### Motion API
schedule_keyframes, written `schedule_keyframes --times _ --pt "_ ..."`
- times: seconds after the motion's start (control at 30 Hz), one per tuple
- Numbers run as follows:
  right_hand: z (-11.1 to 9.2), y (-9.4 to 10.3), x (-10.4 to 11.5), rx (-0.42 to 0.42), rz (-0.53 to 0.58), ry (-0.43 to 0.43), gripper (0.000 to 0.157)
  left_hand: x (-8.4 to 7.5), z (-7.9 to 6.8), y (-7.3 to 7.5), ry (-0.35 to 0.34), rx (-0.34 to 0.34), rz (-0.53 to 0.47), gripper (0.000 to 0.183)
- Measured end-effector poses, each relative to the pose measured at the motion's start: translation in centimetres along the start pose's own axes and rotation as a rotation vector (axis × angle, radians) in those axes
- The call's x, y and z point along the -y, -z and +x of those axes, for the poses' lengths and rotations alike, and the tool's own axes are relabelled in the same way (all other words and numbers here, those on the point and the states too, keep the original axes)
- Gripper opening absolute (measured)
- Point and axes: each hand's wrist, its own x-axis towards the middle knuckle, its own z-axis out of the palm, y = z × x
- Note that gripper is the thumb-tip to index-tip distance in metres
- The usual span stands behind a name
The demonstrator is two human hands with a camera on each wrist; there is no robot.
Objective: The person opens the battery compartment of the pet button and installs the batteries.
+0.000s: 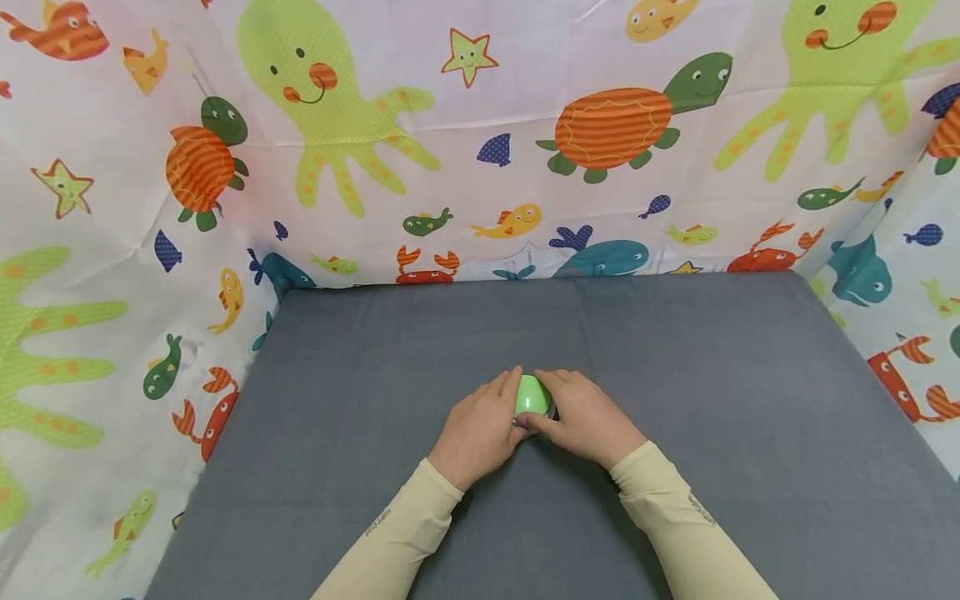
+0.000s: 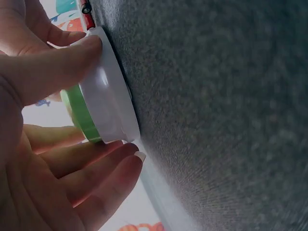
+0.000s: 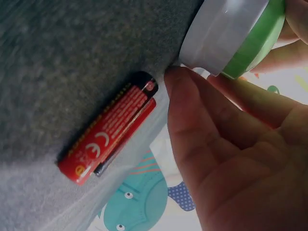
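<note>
A green-and-white puck (image 1: pixel 533 397) is clasped from both sides by the left hand (image 1: pixel 476 433) and right hand (image 1: pixel 588 421) on the grey counter (image 1: pixel 712 400); its base is hidden. Red batteries (image 3: pixel 108 127) are seen only by the right wrist.

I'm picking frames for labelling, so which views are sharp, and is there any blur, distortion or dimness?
Head view: bright, even light, sharp, but wide-angle bending at the edges; the green-topped device is small between both hands. Left wrist view: dim, grey cloth softly out of focus. Right wrist view: dim too, red batteries readable, the near palm blurred.
</note>
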Motion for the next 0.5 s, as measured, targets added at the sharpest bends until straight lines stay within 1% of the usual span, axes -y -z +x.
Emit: schedule_keyframes --times 0.13,0.2,0.27,0.4,0.5 --pt "0.06 -0.05 -0.07 0.012 0.031 0.004 0.065 0.07 -0.04 -0.19 -0.02 -0.027 0.015 0.081" --pt "0.08 0.02 -0.07 0.016 0.048 -0.001 0.064 0.07 -0.03 -0.2 -0.016 -0.033 0.017 0.081" --pt "0.1 0.11 -0.06 0.02 0.059 -0.01 0.064 0.06 -0.04 -0.15 0.008 -0.028 0.01 0.084" --pt "0.12 0.27 0.05 0.03 0.077 -0.029 0.063 0.03 -0.01 -0.06 0.077 -0.004 -0.029 0.086" --pt "0.13 0.36 0.12 0.035 0.1 -0.035 0.061 -0.01 0.0 0.01 0.101 0.02 -0.059 0.085"
